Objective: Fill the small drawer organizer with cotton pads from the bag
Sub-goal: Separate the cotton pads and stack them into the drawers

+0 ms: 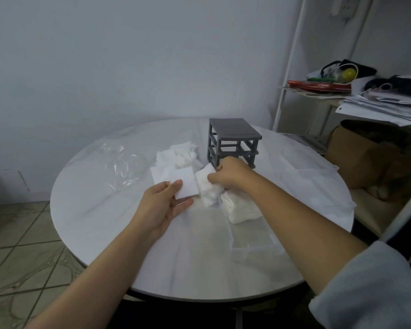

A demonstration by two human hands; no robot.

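Pad [186,184] pinched by left hand [163,205]; wad [208,187] gripped by right hand [230,176] beside clear drawer [252,246], seemingly part-filled; loose pads [178,155] left beyond it.

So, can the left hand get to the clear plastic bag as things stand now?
Probably yes: the clear plastic bag lies on the table beyond the left hand, with nothing between them. Only, its grip holds a square cotton pad.

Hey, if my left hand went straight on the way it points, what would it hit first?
Probably the bunch of cotton pads your right hand grips; the left hand, holding one square pad, points at it. Depth is unclear.
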